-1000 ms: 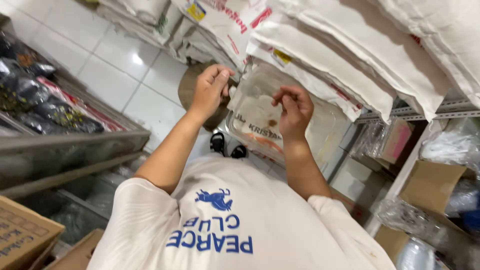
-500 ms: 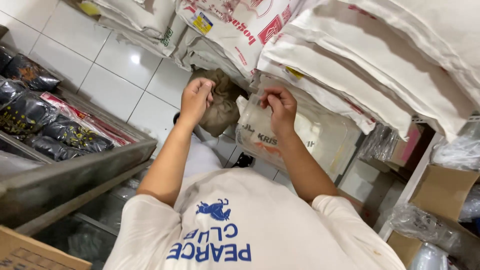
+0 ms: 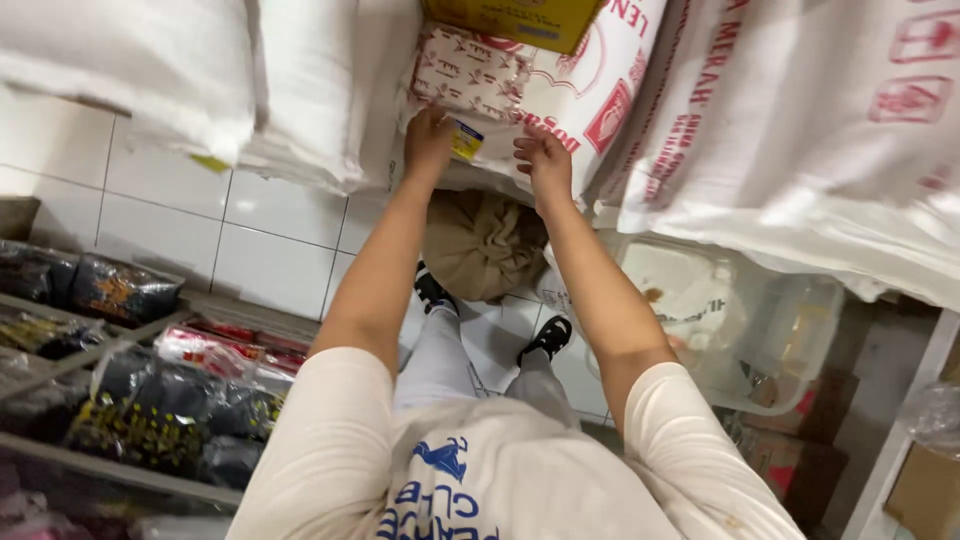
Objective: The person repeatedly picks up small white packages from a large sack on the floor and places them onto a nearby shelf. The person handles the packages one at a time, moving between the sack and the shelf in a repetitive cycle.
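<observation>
Left hand (image 3: 428,140), right hand (image 3: 545,160), fingers gripping white sack (image 3: 520,95)

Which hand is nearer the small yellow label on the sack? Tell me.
Left. The left hand touches the yellow label; the right hand grips the sack beside it.

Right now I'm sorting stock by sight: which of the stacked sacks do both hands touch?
The white sack with red print in the middle, under the yellow box; left hand and right hand grip its lower edge.
</observation>
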